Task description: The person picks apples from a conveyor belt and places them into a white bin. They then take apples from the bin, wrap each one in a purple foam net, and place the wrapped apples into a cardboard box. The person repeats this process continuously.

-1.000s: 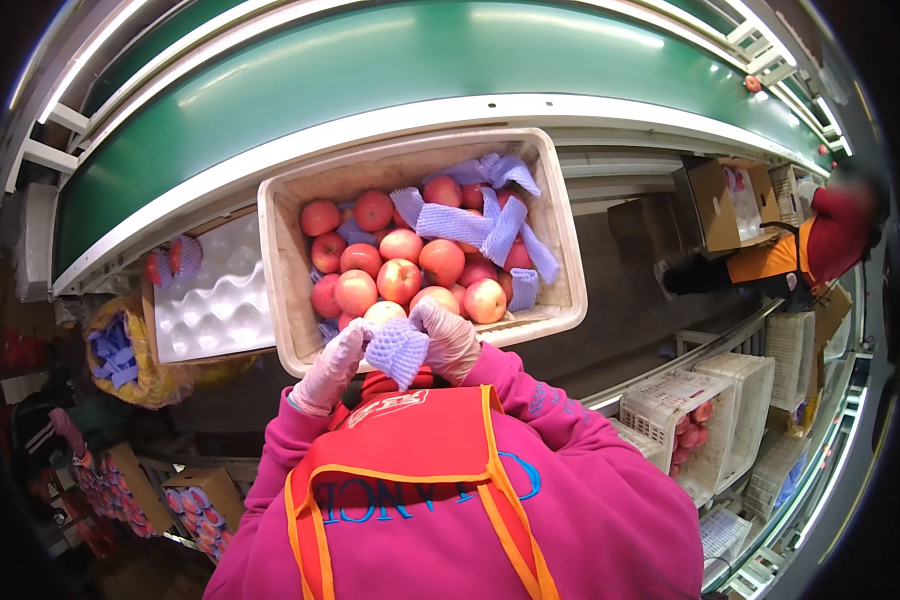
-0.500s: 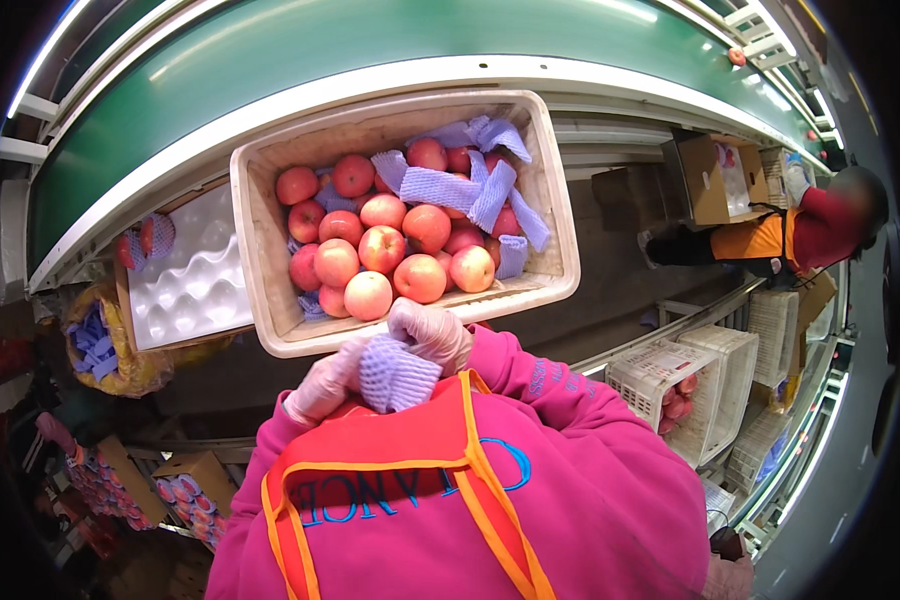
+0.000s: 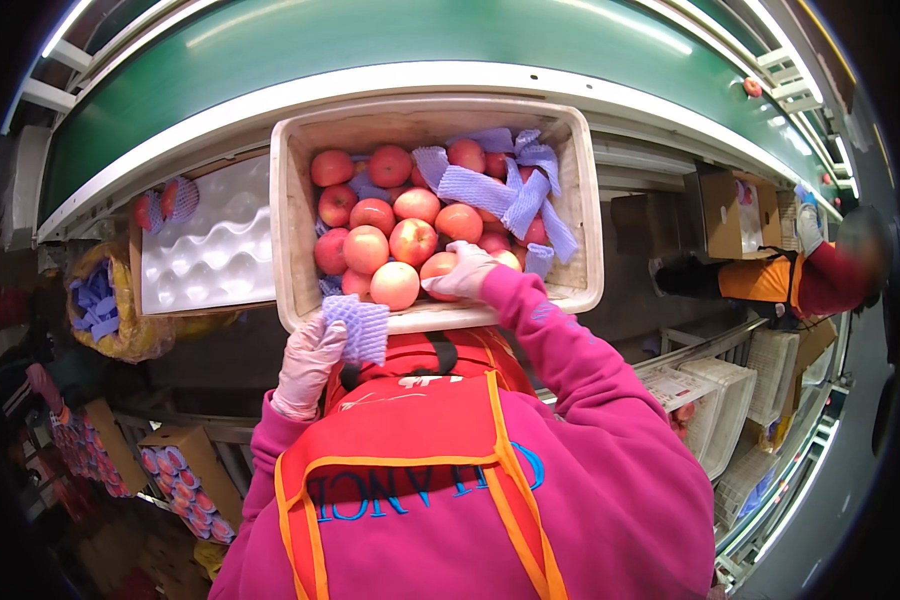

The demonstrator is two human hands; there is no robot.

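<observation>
A white plastic crate (image 3: 290,220) in front of me holds several red apples (image 3: 417,205) and loose purple foam net sleeves (image 3: 470,185). My left hand (image 3: 310,362), gloved, pinches a purple foam net sleeve (image 3: 362,328) just outside the crate's near left corner. My right hand (image 3: 465,270), gloved too, reaches over the near rim with its fingers curled round an apple (image 3: 436,275) that sits among the others.
Left of the crate lies a carton with a white moulded tray (image 3: 205,245) and netted apples (image 3: 178,200). A yellow-lined tub (image 3: 120,315) holds more sleeves. A green conveyor belt (image 3: 370,38) runs behind. At right, a co-worker (image 3: 820,260) stands near a carton (image 3: 735,215) and stacked crates (image 3: 720,400).
My hands, together at the foam sleeve before, are now apart. The right has moved into the crate onto an apple; the left keeps the sleeve, a little lower left. The view has shifted slightly.
</observation>
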